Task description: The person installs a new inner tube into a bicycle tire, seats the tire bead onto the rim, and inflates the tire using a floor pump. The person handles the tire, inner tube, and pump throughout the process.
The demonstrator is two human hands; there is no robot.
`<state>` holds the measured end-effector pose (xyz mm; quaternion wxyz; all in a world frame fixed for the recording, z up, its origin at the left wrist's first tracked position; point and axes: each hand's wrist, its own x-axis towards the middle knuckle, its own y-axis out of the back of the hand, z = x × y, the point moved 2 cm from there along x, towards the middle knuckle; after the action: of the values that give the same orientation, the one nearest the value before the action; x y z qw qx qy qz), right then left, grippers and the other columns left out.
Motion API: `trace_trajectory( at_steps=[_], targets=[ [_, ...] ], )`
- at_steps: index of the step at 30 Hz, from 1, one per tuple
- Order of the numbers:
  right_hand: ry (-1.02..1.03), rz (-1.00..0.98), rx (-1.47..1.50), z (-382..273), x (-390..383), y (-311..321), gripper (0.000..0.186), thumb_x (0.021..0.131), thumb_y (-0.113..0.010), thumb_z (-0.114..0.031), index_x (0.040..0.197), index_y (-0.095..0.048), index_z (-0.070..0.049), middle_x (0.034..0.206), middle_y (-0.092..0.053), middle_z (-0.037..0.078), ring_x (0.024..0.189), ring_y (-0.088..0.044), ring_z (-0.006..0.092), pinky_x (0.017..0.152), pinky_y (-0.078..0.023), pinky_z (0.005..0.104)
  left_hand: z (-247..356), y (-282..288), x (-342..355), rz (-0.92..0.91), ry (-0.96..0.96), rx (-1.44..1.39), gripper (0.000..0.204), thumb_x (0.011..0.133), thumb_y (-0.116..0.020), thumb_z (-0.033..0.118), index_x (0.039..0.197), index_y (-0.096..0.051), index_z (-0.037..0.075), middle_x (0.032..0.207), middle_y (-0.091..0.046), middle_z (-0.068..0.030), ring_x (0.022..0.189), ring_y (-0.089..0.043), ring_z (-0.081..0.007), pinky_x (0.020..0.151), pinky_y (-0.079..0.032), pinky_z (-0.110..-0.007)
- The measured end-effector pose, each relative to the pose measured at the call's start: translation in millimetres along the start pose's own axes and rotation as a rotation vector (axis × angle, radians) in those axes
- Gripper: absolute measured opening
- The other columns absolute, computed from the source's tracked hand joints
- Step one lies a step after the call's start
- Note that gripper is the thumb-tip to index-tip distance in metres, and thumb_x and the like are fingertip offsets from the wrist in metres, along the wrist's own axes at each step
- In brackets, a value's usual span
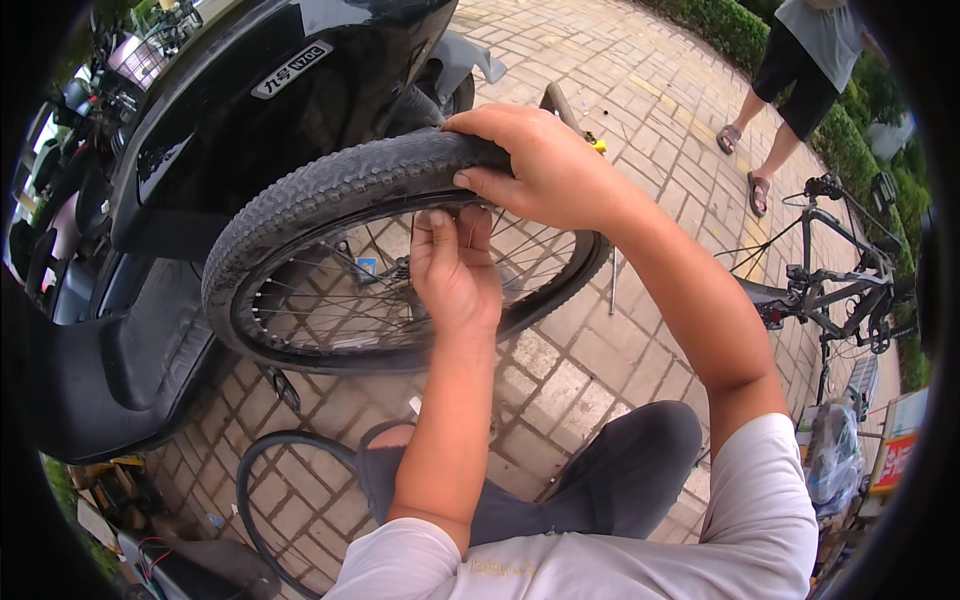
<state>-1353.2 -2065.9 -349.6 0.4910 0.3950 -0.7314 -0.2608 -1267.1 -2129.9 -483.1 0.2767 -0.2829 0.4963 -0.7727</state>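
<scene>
A bicycle wheel with a knobbly black tyre is tilted in front of me, its spokes and dark rim facing me. My right hand grips the tyre at the far right part of the wheel, fingers over the tread and thumb on the sidewall. Just below it, inside the rim among the spokes, is my left hand. Its thumb and fingers are pinched together at the rim's inner side; what they hold is hidden.
A black scooter stands close at the left, behind the wheel. A black tube curves over the paving beside my knee. A bicycle frame is at the right, near a clear plastic bag. Another person stands at the far right.
</scene>
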Motion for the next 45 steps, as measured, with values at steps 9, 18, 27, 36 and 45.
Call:
trace_trajectory(
  at_steps=[9,18,27,36,45],
  targets=[
    [-0.172,-0.291,0.091,24,-15,29,0.072,0.071,-0.081,-0.022,0.132,-0.049,-0.002,0.118,-0.062,0.018,0.110,-0.059,0.0306,0.095,-0.047,0.0372,7,-7,-11,0.094,0.119,0.025,0.016,0.098,-0.057,0.019,0.111,-0.056,0.010,0.107,-0.062,0.0005,0.093,-0.060,-0.0140,0.085,-0.051,-0.031],
    [-0.563,-0.316,0.547,134,-162,-9,0.076,0.065,-0.087,-0.016,0.130,-0.051,-0.002,0.118,-0.063,0.009,0.112,-0.056,0.0190,0.101,-0.043,0.0340,66,9,-13,0.058,0.242,-0.007,0.020,0.095,-0.060,0.019,0.109,-0.061,0.004,0.101,-0.063,-0.0031,0.096,-0.059,-0.0163,0.087,-0.050,-0.031],
    [-0.517,-0.340,0.769,116,-148,-39,0.060,0.071,-0.084,-0.019,0.122,-0.058,-0.003,0.109,-0.068,0.006,0.101,-0.060,0.0153,0.091,-0.047,0.0310,125,25,-14,-0.082,0.100,-0.013,0.019,0.099,-0.052,0.018,0.109,-0.061,0.004,0.107,-0.066,-0.0056,0.096,-0.061,-0.0185,0.092,-0.048,-0.036],
    [-0.581,-0.093,0.837,127,-213,-79,0.067,0.067,-0.086,-0.012,0.125,-0.056,-0.001,0.114,-0.066,0.007,0.107,-0.059,0.0167,0.098,-0.044,0.0313,120,25,-8,-0.075,0.074,-0.139,0.020,0.097,-0.056,0.017,0.106,-0.061,0.000,0.094,-0.063,-0.0072,0.092,-0.058,-0.0191,0.094,-0.047,-0.037],
    [-0.414,0.031,0.421,57,-108,71,0.067,0.067,-0.086,-0.017,0.124,-0.055,0.000,0.109,-0.065,0.010,0.102,-0.060,0.0189,0.091,-0.046,0.0298,171,-11,8,-0.094,-0.034,-0.532,0.019,0.095,-0.056,0.013,0.101,-0.062,-0.004,0.087,-0.066,-0.0079,0.089,-0.062,-0.0193,0.091,-0.047,-0.037]
  ],
)
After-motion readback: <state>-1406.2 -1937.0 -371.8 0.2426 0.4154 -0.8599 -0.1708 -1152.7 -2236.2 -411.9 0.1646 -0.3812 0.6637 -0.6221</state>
